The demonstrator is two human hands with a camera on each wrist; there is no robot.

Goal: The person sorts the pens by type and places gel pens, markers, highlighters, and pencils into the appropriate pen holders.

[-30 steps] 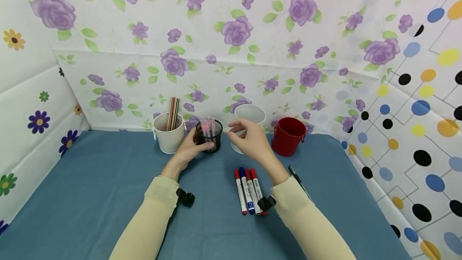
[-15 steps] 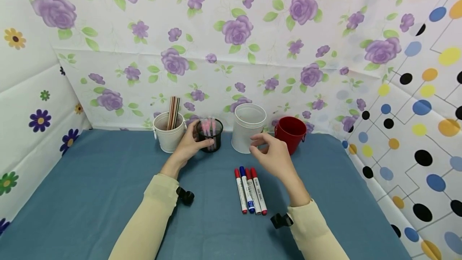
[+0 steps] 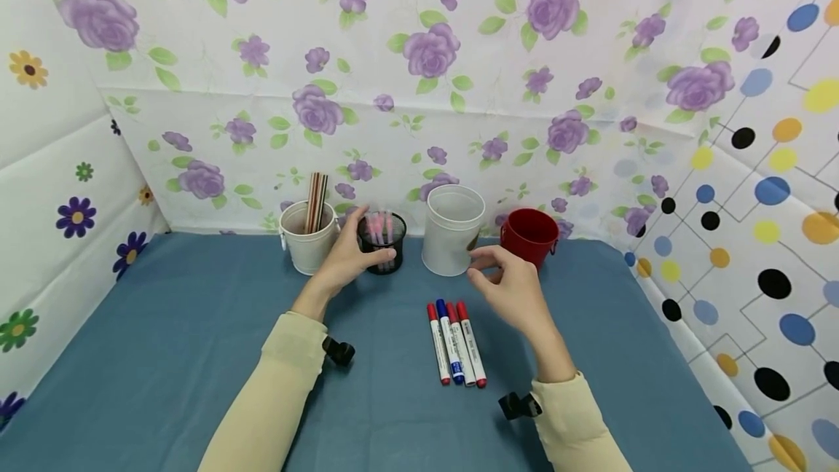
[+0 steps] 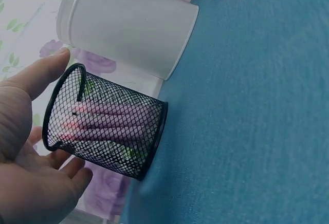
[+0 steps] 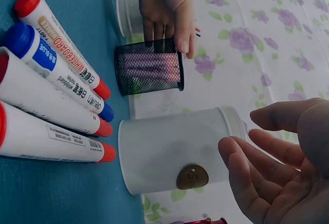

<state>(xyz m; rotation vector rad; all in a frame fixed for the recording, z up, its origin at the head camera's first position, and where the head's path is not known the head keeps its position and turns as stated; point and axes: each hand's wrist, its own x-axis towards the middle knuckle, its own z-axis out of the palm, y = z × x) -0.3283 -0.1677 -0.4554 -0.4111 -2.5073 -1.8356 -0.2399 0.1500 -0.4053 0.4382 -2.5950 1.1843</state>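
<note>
Left hand (image 3: pixel 344 262) curled around a black mesh cup (image 3: pixel 381 243) at the back of the blue bench (image 3: pixel 164 355): thumb (image 4: pixel 38 72) against the rim on one side, fingers (image 4: pixel 72 170) wrapped behind the other, mesh wall sitting right in the grip. Pink pens (image 4: pixel 110 126) standing inside the cup, visible through the mesh. Cup upright on the bench, just beside a white metal bucket (image 3: pixel 305 246) holding brown sticks (image 3: pixel 315 202), that bucket partly hidden behind the hand.

Right hand (image 3: pixel 511 293) hovering over the bench, grip loosely spread, fingers (image 5: pixel 257 172) relaxed and slightly bent, pinching nothing. Fingertips close to the side of a tall white container (image 3: pixel 451 230), apart from it in the wrist view; a small brown knob (image 5: pixel 191 176) on that container's wall facing the palm. White container standing between the mesh cup and a red bucket (image 3: pixel 528 236), near both without touching either.

In front of the white container, four whiteboard markers (image 3: pixel 455 343) lying side by side on the bench, touching along their lengths: three with red caps, one with a blue cap second from the left. Markers just below and left of the right hand, clear of it, well apart from the left grip.

Floral sheet (image 3: pixel 419 79) behind the bench, dotted panel (image 3: pixel 754 224) at the right.
</note>
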